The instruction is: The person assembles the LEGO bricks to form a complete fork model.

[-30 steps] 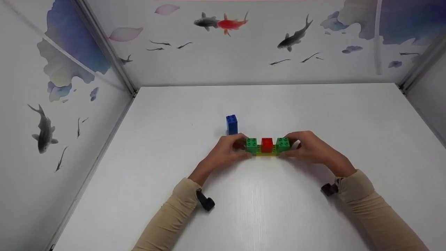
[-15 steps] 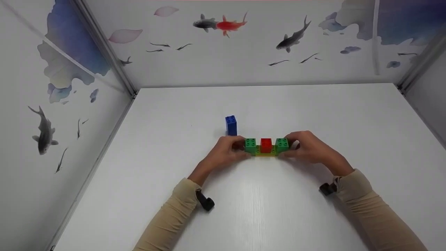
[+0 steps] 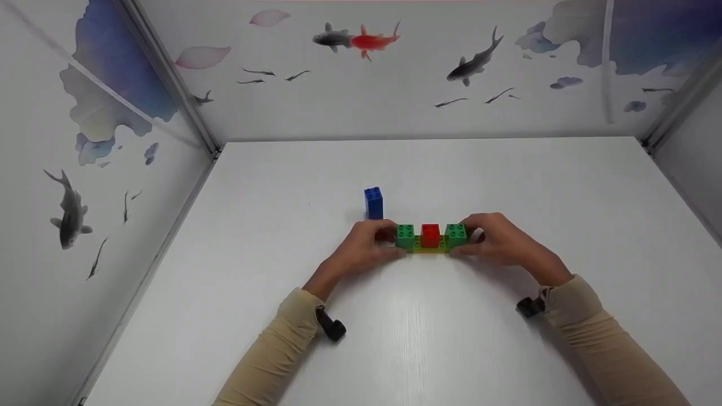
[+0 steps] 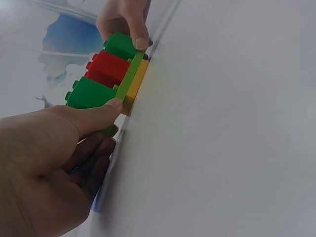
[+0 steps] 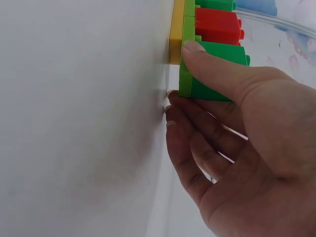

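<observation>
A small structure of toy building bricks stands on the white table between both hands. Its base is a yellow brick (image 5: pixel 177 37) under a light-green layer (image 5: pixel 185 79). On top sit a red brick (image 3: pixel 430 235) in the middle and a green brick at each end, the left green brick (image 3: pixel 405 235) and the right green brick (image 3: pixel 456 235). My left hand (image 3: pixel 365 246) pinches the left end, thumb on the near side. The right end is pinched by my right hand (image 3: pixel 501 239), its thumb on the light-green layer and its other fingers curled behind.
An upright blue brick stack (image 3: pixel 373 203) stands just behind my left hand. Beyond the table's (image 3: pixel 271 180) far edge rises a white wall (image 3: pixel 383 107) painted with fish. Another painted wall (image 3: pixel 34 237) borders the left side.
Both hands keep their hold on the ends of the brick structure. Nothing else moves beyond a very slight shift of the whole view.
</observation>
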`<state>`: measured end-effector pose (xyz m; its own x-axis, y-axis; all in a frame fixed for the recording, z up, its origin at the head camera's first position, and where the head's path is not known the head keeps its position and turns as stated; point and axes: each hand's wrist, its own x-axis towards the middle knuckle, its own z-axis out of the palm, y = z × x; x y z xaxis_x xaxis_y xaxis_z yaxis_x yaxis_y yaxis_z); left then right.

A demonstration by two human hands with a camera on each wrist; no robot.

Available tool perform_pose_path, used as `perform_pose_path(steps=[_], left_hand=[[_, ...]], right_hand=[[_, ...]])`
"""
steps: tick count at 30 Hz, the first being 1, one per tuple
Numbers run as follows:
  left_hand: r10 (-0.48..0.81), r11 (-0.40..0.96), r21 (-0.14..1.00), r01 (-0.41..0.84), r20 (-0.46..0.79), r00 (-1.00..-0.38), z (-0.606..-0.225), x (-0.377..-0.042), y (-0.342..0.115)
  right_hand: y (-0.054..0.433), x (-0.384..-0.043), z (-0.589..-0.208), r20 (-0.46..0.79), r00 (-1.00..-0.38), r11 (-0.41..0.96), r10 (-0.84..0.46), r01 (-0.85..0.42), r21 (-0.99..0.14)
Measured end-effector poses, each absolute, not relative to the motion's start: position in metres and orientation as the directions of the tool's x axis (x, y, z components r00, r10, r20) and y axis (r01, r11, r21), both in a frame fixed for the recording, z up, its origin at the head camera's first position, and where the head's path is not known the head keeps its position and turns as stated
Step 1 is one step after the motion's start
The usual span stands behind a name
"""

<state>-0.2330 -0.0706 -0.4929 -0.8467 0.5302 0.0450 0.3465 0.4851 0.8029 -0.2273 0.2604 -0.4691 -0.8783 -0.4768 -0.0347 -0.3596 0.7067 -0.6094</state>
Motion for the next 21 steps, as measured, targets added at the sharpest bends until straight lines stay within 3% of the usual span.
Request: perform_pose_path(steps=[11, 16, 21], left_hand=[[0.495, 0.509, 0.796, 0.328, 0.041, -0.868, -0.481, -0.228, -0.065], [0.414, 0.380, 0.802, 0.461, 0.298, -0.860, -0.468, -0.230, -0.065], [0.192, 0.381, 0.716, 0.585, 0.557, -0.808, -0.459, -0.239, -0.069]], right_hand=[[0.260, -0.227, -0.470, -0.027, -0.879, 0.703, -0.475, -0.362, -0.612], [0.261, -0.227, -0.469, -0.032, -0.878, 0.695, -0.478, -0.355, -0.626], [0.261, -0.228, -0.469, -0.028, -0.875, 0.689, -0.484, -0.362, -0.628]])
